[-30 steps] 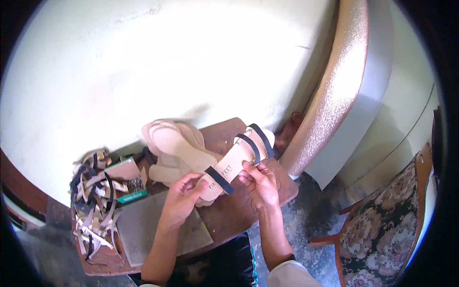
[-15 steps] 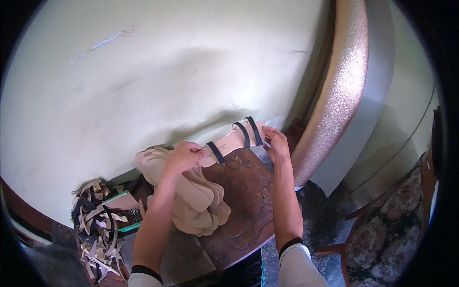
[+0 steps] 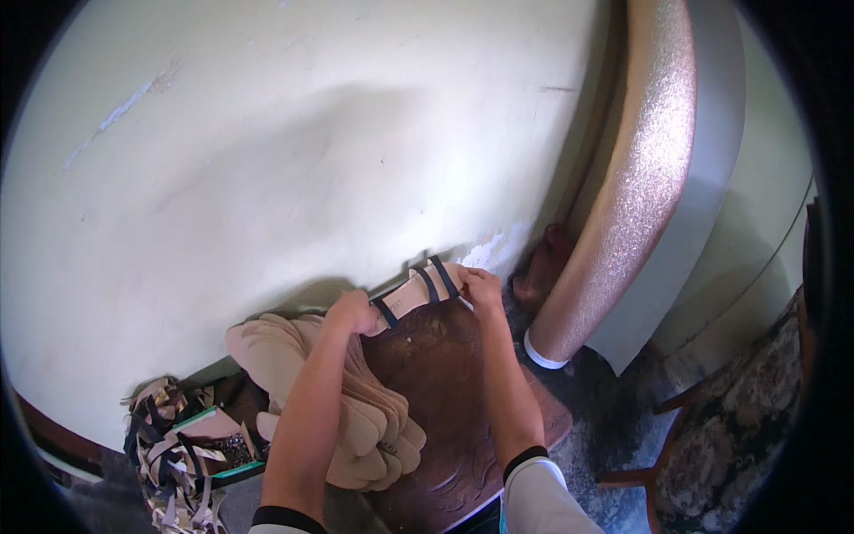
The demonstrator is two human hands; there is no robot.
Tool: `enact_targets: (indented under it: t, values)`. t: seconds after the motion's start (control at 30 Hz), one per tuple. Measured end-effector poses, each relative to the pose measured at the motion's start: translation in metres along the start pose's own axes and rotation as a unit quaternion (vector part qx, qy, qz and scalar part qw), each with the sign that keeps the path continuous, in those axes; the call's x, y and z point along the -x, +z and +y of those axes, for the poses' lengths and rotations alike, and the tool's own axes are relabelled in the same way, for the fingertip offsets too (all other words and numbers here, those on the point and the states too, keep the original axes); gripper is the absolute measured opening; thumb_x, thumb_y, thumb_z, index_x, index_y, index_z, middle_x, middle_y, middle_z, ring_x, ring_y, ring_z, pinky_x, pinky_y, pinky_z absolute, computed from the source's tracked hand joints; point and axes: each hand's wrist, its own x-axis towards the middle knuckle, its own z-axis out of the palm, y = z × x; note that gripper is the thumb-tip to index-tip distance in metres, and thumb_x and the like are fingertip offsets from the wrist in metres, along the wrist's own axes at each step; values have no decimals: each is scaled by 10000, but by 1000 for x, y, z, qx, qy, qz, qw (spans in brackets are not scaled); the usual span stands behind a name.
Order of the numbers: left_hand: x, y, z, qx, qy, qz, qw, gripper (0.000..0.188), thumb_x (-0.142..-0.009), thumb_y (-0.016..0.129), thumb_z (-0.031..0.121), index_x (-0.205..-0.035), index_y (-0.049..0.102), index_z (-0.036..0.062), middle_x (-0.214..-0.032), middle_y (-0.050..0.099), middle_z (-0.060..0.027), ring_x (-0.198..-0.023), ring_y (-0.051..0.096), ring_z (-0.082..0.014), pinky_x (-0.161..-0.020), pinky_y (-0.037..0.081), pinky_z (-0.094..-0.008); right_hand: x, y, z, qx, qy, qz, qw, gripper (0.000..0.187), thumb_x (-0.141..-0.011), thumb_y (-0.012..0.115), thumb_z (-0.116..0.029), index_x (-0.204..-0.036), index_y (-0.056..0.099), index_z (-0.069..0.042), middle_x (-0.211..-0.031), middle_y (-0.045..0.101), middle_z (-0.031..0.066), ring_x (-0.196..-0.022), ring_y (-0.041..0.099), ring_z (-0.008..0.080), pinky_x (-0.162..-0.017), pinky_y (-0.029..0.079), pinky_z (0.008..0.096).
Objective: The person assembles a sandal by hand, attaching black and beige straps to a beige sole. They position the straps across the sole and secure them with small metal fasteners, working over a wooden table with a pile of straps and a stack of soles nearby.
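Between my two hands hangs a tan sandal sole with black straps (image 3: 411, 298), tilted with its right end higher. One strap crosses it close to my left hand and two more lie toward the right end. My left hand (image 3: 353, 313) is closed on the sole's left end. The fingers of my right hand (image 3: 480, 289) pinch the other end. Below my left hand, a fanned pile of beige soles (image 3: 378, 423) rests on a carved brown wooden table (image 3: 445, 392), partly covered by my left forearm.
Loose black and beige straps (image 3: 169, 454) heap at the lower left, around a green-edged box (image 3: 213, 427) holding small dark pieces. A shiny rose-gold roll (image 3: 636, 196) leans by the pale wall (image 3: 267, 160). A flower-patterned chair (image 3: 729, 445) stands at the right.
Both hands have carried the sandal sole lower and a little to the left in the view, nearer the table's far edge. The whole view has also shifted slightly.
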Motion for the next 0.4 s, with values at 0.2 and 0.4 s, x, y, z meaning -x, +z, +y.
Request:
enact_targets:
  t: [0.2,0.4]
  values:
    - [-4,12,1,-83,70,-4,994,331,-726,717,149,-1012,672,-13,-1094,653,-215,-1033,630,-357,-894,515,-432,-11,-7,6,7,7,-2,1000,191,-834,678,-77,-992,656,28,-814,655,65,-666,614,130,-584,531,244]
    - [-14,25,-11,-54,20,43,997,383,-727,724,166,-1074,657,17,-1192,610,-223,-1074,613,-362,-900,513,-448,-4,0,9,43,21,-16,999,223,-836,680,-90,-1031,644,13,-868,658,57,-743,631,146,-652,536,256]
